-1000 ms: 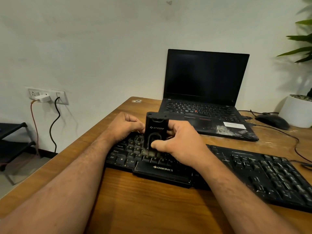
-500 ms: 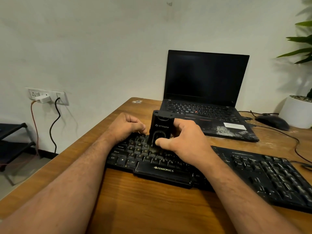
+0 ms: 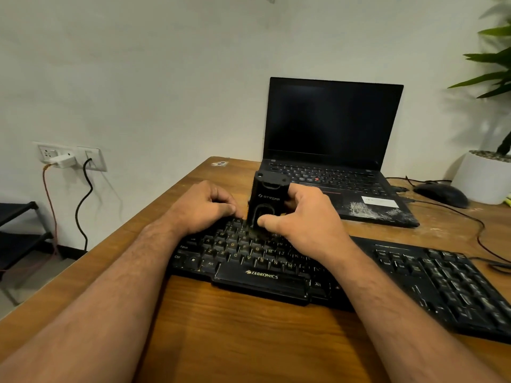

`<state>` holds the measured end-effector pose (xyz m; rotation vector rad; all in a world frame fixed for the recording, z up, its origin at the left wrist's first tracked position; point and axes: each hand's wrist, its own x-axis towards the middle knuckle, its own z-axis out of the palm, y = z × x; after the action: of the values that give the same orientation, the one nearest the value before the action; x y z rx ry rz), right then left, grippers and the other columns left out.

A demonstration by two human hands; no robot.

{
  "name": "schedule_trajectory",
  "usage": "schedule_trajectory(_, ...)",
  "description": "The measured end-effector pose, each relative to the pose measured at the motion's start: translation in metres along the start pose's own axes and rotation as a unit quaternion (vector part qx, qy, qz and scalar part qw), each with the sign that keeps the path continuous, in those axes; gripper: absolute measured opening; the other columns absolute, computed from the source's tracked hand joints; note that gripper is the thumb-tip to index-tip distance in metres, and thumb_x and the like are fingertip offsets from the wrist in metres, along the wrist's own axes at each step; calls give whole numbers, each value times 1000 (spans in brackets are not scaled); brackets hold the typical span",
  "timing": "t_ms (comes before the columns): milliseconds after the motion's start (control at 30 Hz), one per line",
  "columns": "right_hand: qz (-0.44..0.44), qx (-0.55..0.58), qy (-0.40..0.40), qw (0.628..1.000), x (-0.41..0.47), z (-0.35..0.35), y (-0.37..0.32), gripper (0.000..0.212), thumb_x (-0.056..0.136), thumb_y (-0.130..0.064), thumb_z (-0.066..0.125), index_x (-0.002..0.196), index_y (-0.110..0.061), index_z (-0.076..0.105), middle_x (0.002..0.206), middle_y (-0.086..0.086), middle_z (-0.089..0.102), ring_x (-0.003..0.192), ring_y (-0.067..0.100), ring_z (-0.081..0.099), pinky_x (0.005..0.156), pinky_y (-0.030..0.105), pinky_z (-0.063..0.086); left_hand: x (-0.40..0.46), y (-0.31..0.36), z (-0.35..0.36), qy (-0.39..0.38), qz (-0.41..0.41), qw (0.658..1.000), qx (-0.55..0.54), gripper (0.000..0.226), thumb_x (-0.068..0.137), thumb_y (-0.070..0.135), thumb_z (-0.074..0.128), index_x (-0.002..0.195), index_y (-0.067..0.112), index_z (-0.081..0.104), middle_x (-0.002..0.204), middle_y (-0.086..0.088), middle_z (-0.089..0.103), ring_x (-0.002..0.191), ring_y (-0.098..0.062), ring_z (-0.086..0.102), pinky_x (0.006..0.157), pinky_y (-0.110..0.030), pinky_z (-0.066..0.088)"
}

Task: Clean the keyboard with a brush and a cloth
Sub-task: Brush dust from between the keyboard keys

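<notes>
The black brush [image 3: 266, 200] is gripped upright in the right hand [image 3: 300, 217], thumb across its front, and its lower end is pressed onto the upper key rows of the black keyboard [image 3: 260, 277]. The left hand [image 3: 206, 207] is clenched into a loose fist with nothing visibly grasped, and is rested on the keys just left of the brush. The keyboard is laid across the wooden surface [image 3: 221, 341], near its front edge. The brushing is judged to be under way on the left half only; the right half and the wiping are judged to be left, and no cloth is seen. Behind, an open laptop [image 3: 331, 150] and a mouse [image 3: 441, 193] are found. One container is shown, a white pot [image 3: 481, 178], in which pebbles and a green plant [image 3: 495, 59] are held.
</notes>
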<state>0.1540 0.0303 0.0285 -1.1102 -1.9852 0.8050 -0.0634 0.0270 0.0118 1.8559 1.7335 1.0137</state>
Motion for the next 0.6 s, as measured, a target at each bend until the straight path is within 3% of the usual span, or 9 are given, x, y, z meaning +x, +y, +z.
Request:
schedule_trajectory(67, 3, -1, -14, 1000, -1, -1, 2, 41, 76, -22, 84, 111, -36, 69, 88, -16, 73, 75, -1, 69, 64, 14, 53, 1, 0, -1, -7, -7, 1000, -10, 26, 79, 17, 61, 65, 32, 77, 69, 7, 74, 70, -10, 68, 74, -27, 48)
schedule_trajectory(133, 13, -15, 12, 1000, 2, -3, 4, 39, 77, -21, 83, 110, -34, 67, 86, -17, 69, 75, -2, 66, 59, 10, 48, 1, 1, -1, -8, -22, 1000, -16, 31, 71, 14, 50, 69, 26, 79, 73, 2, 76, 78, -18, 70, 81, -32, 53)
schedule_trajectory(267, 14, -12, 27, 999, 5, -9, 5, 40, 76, -21, 84, 107, -38, 64, 87, -20, 68, 78, -4, 65, 56, 4, 45, 3, 6, 2, 15, -31, 999, 10, 48, 78, -9, 43, 70, 22, 79, 74, 7, 76, 78, -9, 68, 76, -25, 51)
schedule_trajectory(467, 34, -41, 69, 996, 11, -14, 13, 38, 79, -21, 81, 111, -32, 65, 89, -19, 64, 83, -3, 62, 57, 8, 40, 2, 8, 3, 35, -29, 998, 44, 50, 77, -10, 44, 68, 25, 79, 76, 11, 75, 83, -6, 66, 83, -27, 50)
schedule_trajectory(600, 34, -10, 20, 999, 8, -14, 14, 39, 78, -21, 83, 113, -29, 68, 92, -18, 70, 78, -7, 64, 54, 5, 43, 2, 10, 3, 33, -21, 997, 60, 49, 76, -10, 44, 68, 25, 78, 74, 12, 74, 80, -4, 65, 87, -29, 51)
